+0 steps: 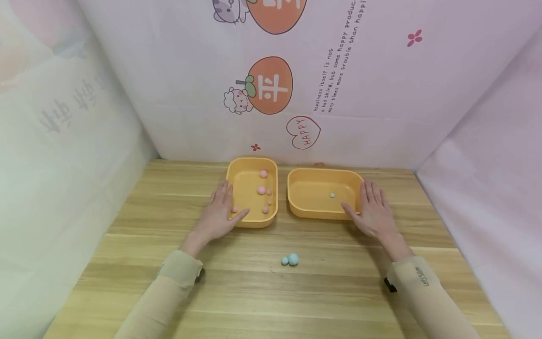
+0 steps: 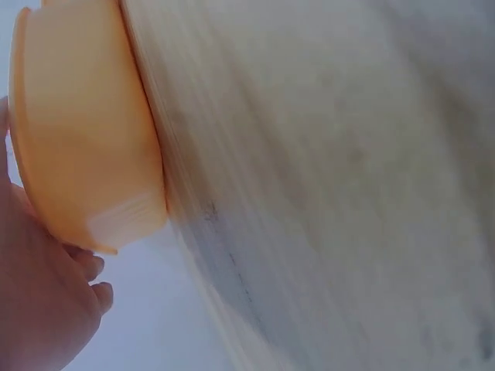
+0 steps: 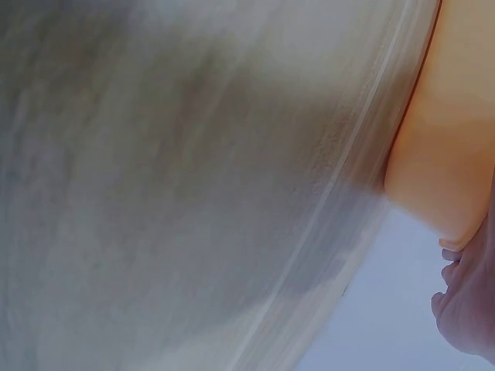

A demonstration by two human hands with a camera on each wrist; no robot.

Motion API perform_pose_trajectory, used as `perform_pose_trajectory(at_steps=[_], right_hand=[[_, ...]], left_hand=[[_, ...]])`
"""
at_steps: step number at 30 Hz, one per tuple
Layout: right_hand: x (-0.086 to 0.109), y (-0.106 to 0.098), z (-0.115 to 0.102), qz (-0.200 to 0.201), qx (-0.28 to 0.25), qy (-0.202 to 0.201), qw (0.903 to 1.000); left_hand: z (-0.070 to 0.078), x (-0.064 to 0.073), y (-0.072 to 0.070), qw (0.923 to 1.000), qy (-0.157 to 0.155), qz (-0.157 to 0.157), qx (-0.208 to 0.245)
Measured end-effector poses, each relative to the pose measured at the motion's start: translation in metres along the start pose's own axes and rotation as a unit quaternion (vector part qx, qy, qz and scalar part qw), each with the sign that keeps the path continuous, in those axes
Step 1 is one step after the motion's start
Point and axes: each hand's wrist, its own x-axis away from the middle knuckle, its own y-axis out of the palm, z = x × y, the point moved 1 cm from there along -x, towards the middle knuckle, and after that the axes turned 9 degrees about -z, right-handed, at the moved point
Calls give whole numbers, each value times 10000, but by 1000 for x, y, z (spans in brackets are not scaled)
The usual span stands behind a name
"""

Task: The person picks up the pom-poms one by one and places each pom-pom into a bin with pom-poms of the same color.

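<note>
Two yellow plastic bins stand side by side at the back of the table. The left bin (image 1: 245, 186) holds several small pink balls (image 1: 261, 190); one pale blue ball (image 1: 332, 195) lies inside the right bin (image 1: 311, 195). My left hand (image 1: 217, 217) rests against the left bin's outer side, fingers extended, thumb across its near corner. On the right bin's right end lies my right hand (image 1: 375, 215), fingers straight and thumb spread over the near rim. Both wrist views show a hand at a bin's edge, partly cut off by the frame.
Two pale blue balls, a larger one (image 1: 293, 259) and a smaller one (image 1: 284, 261), sit together on the wooden table (image 1: 254, 301) in front of the bins. A printed cloth (image 1: 364, 122) hangs behind, with more cloth at both sides.
</note>
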Motion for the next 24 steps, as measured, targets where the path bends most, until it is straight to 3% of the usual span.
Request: perform_pose_trajectory(at_steps=[8, 16, 24], right_hand=[[-2, 2, -1, -3, -70, -49, 10000], [-2, 4, 1, 3, -126, -62, 9999], [-4, 4, 2, 53, -153, -115, 9998]], left_hand=[[-1, 4, -7, 9971, -36, 220, 723], [13, 11, -10, 9790, 348, 897, 1799], [30, 23, -3, 9676, 699, 853, 2271]])
